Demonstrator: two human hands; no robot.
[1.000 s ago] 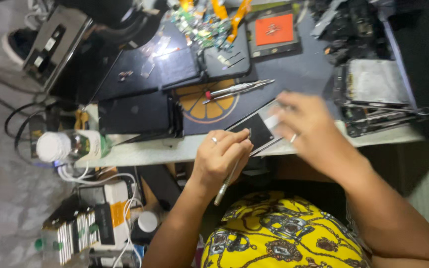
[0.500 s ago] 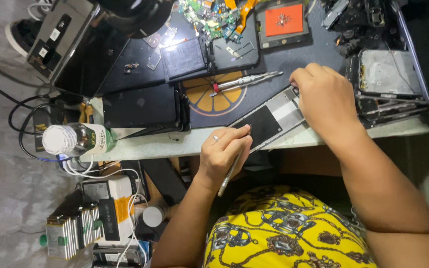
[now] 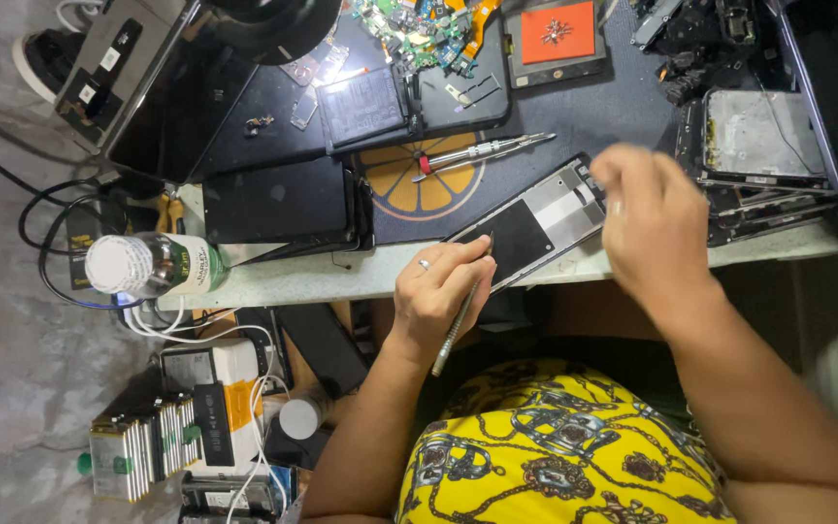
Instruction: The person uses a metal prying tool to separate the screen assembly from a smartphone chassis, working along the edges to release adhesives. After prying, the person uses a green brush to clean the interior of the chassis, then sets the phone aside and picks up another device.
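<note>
Tweezers (image 3: 460, 312) sit pinched in my left hand (image 3: 438, 291), tip on the opened phone (image 3: 535, 218) just ahead. My right hand (image 3: 652, 228) hovers blurred over its far end; I cannot tell its grip.

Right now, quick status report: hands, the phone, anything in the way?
Left hand holds thin tool, tip on opened phone. Right hand at phone's far end, blurred. Phone lies at the bench edge. Tweezers and water bottle lie apart from it.
</note>
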